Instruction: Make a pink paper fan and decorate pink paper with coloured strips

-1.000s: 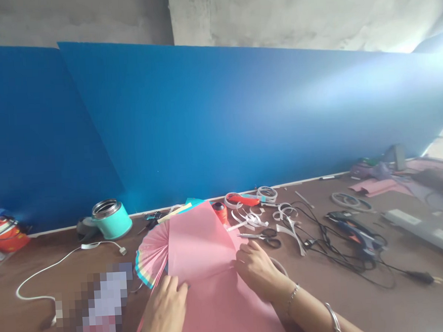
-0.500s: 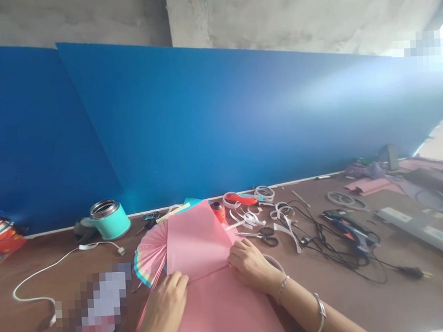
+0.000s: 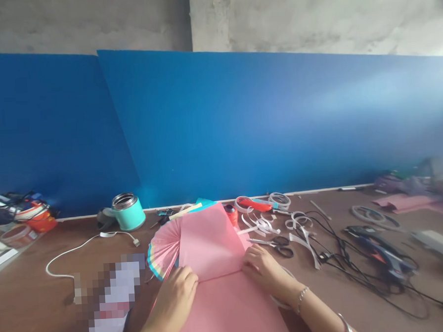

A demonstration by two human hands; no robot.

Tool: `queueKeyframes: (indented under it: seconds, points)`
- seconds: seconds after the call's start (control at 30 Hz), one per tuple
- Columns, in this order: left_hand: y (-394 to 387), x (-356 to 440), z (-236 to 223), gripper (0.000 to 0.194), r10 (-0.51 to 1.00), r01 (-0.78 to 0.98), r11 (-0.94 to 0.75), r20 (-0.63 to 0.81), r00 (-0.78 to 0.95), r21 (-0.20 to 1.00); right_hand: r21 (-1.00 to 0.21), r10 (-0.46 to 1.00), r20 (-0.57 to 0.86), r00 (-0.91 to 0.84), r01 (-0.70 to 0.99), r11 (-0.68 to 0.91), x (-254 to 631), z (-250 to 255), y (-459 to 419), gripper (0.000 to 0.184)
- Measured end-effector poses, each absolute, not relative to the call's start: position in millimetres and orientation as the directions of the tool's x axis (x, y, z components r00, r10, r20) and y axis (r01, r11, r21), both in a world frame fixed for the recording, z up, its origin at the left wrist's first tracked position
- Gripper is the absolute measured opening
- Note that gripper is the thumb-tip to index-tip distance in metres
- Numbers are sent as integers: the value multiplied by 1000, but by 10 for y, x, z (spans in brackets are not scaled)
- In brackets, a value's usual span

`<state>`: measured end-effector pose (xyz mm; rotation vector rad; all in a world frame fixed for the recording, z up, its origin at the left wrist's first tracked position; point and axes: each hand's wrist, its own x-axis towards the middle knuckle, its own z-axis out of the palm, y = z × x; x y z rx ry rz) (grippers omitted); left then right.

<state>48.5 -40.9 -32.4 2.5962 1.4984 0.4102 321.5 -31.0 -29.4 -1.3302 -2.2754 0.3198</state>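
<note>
Touching paper [image 3: 211,240] (left hand [image 3: 180,291]; right hand [image 3: 264,269])

- My left hand [image 3: 179,292] holds the pink paper [image 3: 212,241] at one end of a line that runs across it.
- My right hand [image 3: 264,268] holds the other end.
- A pleated paper fan [image 3: 164,248], pink with a blue and yellow edge, is beside the paper, on the left.
- Scissors [image 3: 279,242] lie near my right hand, with curly white strips [image 3: 262,226] behind them.
- A turquoise cup [image 3: 129,213] stands near the blue board [image 3: 219,121].
</note>
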Motion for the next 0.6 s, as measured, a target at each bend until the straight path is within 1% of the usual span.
queueKeyframes:
  seconds: [0.1,0.23,0.3,0.37,0.47,0.6]
  points:
    - [-382,483,-294,33,877,828,-481,172,449,288,-482,895,271,-355,754,446,3219,-281,-291,22]
    - [-334,478,-300,31,914,796,-405,187,360,450,-533,915,255,-312,744,402,3209,-297,-266,25]
    - [-310,473,-324,27,932,764,-361,177,316,535,-558,923,243,-297,736,383,3203,-311,-246,23]
    - [-291,465,-356,23,945,735,-324,162,286,596,-591,937,225,-269,727,350,3201,-324,-223,21]
    - [-274,451,-398,20,949,711,-311,164,269,631,-625,951,198,-238,716,309,3211,-335,-195,19]
    - [-266,445,-417,24,945,715,-325,180,274,618,-639,957,168,-238,713,289,3232,-338,-178,20]
